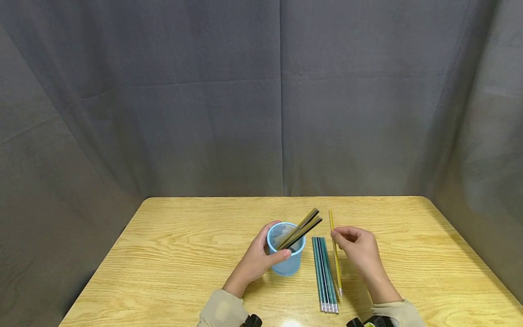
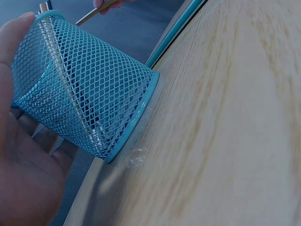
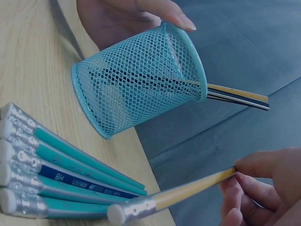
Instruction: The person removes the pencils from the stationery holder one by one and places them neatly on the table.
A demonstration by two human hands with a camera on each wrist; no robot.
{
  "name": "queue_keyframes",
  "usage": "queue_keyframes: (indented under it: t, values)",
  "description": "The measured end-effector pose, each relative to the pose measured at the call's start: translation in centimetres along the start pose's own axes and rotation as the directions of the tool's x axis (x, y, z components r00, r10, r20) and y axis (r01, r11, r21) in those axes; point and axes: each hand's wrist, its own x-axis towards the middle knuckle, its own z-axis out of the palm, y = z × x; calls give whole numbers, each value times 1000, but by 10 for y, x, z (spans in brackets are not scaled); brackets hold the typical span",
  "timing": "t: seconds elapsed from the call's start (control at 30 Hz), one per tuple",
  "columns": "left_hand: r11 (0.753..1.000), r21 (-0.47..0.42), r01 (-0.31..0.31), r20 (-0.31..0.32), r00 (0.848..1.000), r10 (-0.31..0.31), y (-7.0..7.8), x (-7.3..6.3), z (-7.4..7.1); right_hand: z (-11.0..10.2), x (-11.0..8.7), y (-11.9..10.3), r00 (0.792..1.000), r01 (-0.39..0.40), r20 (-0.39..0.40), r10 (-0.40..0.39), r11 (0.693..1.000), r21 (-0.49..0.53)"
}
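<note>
A light blue mesh pencil cup (image 1: 287,267) is gripped by my left hand (image 1: 257,261), the thumb over its near rim and the fingers round the far side. Inside the cup, several yellow-and-black striped pencils (image 1: 301,231) lean to the right. My right hand (image 1: 361,250) pinches a yellow pencil (image 1: 337,263) between thumb and fingers, its eraser end toward me. In the right wrist view, that pencil's eraser (image 3: 117,214) shows above the table beside several teal pencils (image 3: 89,157). These lie side by side between the cup and my right hand.
The light wooden table (image 1: 184,240) has rounded far corners. Grey curtains (image 1: 212,136) hang behind it and along both sides. Dark wrist devices (image 1: 252,320) show at the bottom edge of the head view.
</note>
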Motion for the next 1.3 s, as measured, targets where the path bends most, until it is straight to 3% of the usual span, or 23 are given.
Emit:
queue_keyframes:
  t: [0.6,1.3]
  values:
    - [1000,-3,14,-3,1000,-14,-3,1,0,3,4,14,1000,-24,17,25,999,-36]
    - [1000,-16,14,12,1000,-14,-4,1,-1,9,7,25,998,-69,14,69,998,0]
